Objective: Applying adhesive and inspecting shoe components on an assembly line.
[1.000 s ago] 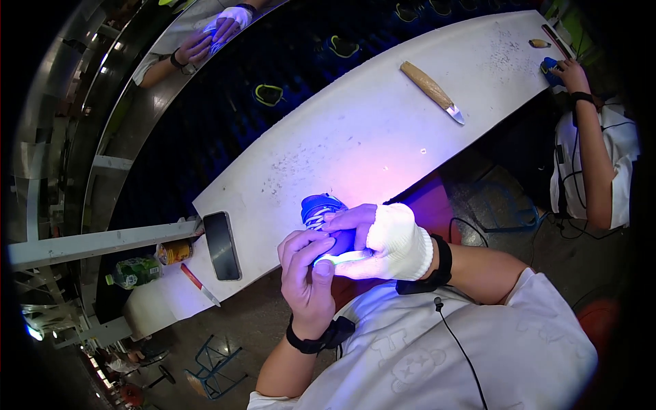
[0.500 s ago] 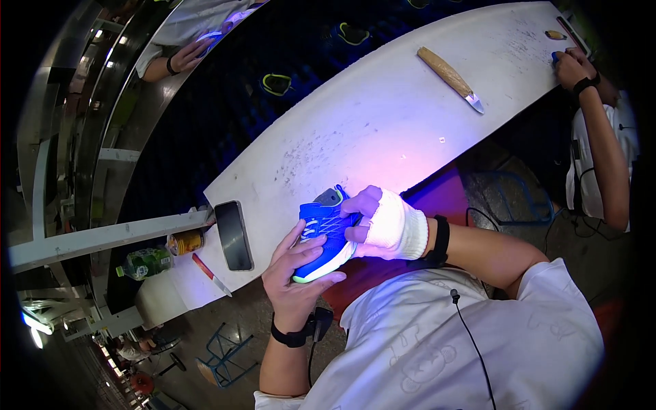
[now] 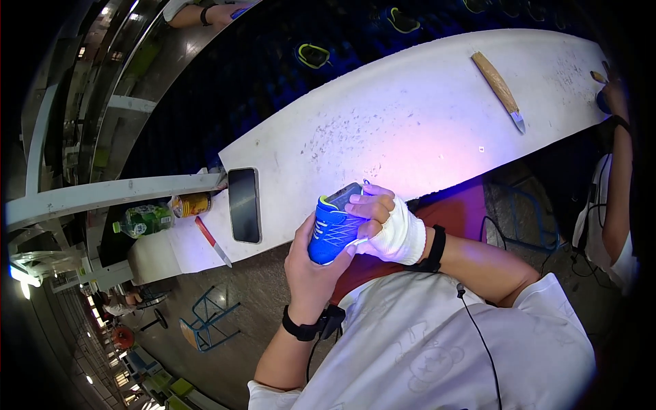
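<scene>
A small blue sneaker (image 3: 331,236) with pale laces and a lime-edged collar is held above the near edge of the white table, close to my body. My bare left hand (image 3: 309,270) wraps its lower end, thumb on one side and fingers on the other. On the shoe's opening, my right hand (image 3: 391,229) grips with curled fingers; it wears a white fingerless glove. Its fingertips are partly hidden by the hand itself. The sole is mostly out of sight.
A black phone (image 3: 244,205), red-handled knife (image 3: 213,242), green-labelled bottle (image 3: 145,220) and yellow can (image 3: 193,204) lie left. A wooden-handled knife (image 3: 497,85) lies on the table (image 3: 383,89). Beyond, a dark conveyor (image 3: 253,113) carries shoes (image 3: 313,56). A co-worker's hand (image 3: 617,99) is far right.
The sneaker has been turned in my hands, its lit sole edge now mostly out of sight. My right fingers have shifted onto its opening. The view has swung, moving the table contents.
</scene>
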`<action>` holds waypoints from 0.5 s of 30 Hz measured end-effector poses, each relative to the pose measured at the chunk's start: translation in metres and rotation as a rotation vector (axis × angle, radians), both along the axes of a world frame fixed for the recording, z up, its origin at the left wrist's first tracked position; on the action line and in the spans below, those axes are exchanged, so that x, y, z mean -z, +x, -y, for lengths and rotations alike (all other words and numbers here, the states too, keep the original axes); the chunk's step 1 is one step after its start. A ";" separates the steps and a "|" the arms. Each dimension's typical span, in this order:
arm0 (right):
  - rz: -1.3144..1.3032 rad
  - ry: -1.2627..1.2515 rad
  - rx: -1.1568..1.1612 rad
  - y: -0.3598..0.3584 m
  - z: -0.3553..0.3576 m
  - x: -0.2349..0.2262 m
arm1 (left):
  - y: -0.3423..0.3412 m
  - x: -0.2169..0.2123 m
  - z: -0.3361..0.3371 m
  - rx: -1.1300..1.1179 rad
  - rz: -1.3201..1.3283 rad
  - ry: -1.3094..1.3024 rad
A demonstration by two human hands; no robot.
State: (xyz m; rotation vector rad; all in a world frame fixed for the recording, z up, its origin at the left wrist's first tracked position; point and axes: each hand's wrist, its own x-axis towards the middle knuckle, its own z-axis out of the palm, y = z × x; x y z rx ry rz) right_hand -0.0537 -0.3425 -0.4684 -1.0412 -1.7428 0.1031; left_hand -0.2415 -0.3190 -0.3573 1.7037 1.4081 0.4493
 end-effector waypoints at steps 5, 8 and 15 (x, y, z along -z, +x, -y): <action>-0.111 -0.138 -0.024 0.028 0.017 -0.010 | -0.006 -0.031 -0.021 0.262 0.104 -0.032; -0.295 -0.217 0.077 0.044 0.035 -0.030 | 0.002 -0.038 -0.015 0.372 0.180 0.097; -0.226 -0.293 -0.197 0.089 0.048 -0.099 | 0.052 0.040 0.024 0.471 0.288 0.492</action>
